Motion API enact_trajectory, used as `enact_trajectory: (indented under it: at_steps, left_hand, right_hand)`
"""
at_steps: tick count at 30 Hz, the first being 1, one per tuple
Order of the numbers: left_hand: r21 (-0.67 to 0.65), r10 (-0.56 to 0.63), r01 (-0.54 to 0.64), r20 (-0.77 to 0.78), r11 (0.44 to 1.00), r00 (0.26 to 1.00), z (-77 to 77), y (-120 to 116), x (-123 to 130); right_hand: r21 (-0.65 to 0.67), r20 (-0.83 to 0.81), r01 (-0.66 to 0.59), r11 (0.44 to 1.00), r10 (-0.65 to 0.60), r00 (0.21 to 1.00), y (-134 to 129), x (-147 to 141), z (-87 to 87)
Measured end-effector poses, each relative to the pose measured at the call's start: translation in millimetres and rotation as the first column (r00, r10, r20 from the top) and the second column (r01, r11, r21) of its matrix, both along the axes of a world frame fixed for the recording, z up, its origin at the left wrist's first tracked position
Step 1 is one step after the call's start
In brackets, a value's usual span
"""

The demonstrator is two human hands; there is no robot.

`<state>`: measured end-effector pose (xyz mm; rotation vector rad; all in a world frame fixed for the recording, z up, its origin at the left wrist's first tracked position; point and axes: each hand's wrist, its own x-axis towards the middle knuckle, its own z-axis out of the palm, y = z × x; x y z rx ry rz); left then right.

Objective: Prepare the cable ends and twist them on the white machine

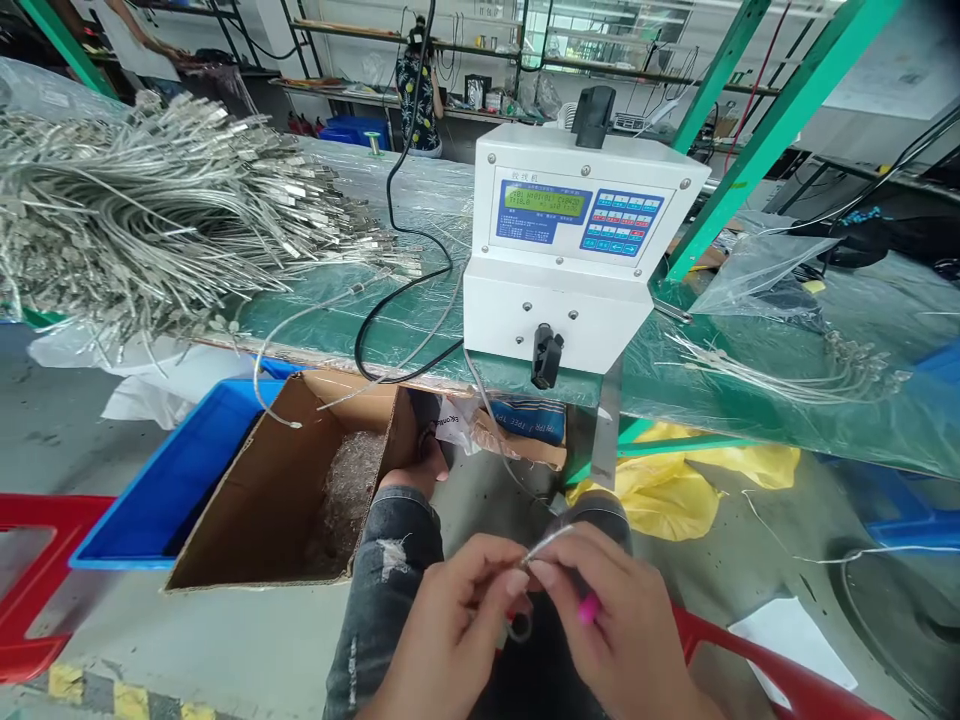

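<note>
Both hands meet low in the view, above the person's lap. My left hand (pixel 472 620) is closed, its thumb and index finger pinching a thin pale cable (pixel 553 541). Against it, my right hand (pixel 611 610) pinches the same cable near its end. Something bright pink (pixel 589 607) shows between the right hand's fingers, and a small grey loop hangs below the fingertips. Beyond the hands, a white machine (pixel 559 290) with a lit display and a black chuck stands on the green table (pixel 420 310).
A large heap of clear cables (pixel 150 210) lies on the table at left, a smaller bundle (pixel 795 370) at right. Below the table edge are an open cardboard box (pixel 277 500), a blue bin (pixel 165 480) and yellow bags (pixel 667 490). A person (pixel 420 95) stands at the back.
</note>
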<state>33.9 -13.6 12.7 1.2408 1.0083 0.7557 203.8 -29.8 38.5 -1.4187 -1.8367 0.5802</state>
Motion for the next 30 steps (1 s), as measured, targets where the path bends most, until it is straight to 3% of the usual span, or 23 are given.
enact_trajectory:
  at_steps: [3, 6, 13, 16, 21, 30]
  left_hand:
    - [0.123, 0.047, -0.038, -0.074, 0.992, 0.996, -2.8, -1.7, -0.3]
    - [0.139, 0.046, -0.034, -0.087, 0.99, 0.995, -1.2, -1.0, -1.1]
    - [-0.004, -0.049, 0.049, -0.038, 0.999, 0.998, 2.3, 3.8, -5.7]
    - [-0.019, 0.005, -0.005, -0.014, 1.0, 1.0, -2.6, 2.1, -5.5]
    - [-0.045, 0.199, -0.194, 0.121, 0.98, 0.973, -6.5, 1.8, -0.6]
    - [-0.187, 0.171, -0.148, 0.116, 0.971, 0.978, 0.8, 1.2, -0.4]
  right_hand:
    - [-0.163, -0.195, 0.027, 0.986, -0.06, 0.979, 0.5, -6.5, -2.0]
    - [-0.217, -0.27, 0.038, 0.975, -0.098, 0.958, 1.3, -10.7, -3.0]
    - [-0.116, -0.114, -0.003, 0.993, -0.011, 0.993, -0.1, -8.9, -3.0]
    - [-0.124, -0.103, -0.006, 0.992, -0.007, 0.995, -0.6, -8.8, -3.3]
    - [-0.191, -0.113, 0.031, 0.981, -0.053, 0.992, 0.8, -6.7, -3.1]
    - [-0.094, -0.018, 0.026, 0.995, -0.028, 0.999, 3.2, -6.4, -2.5]
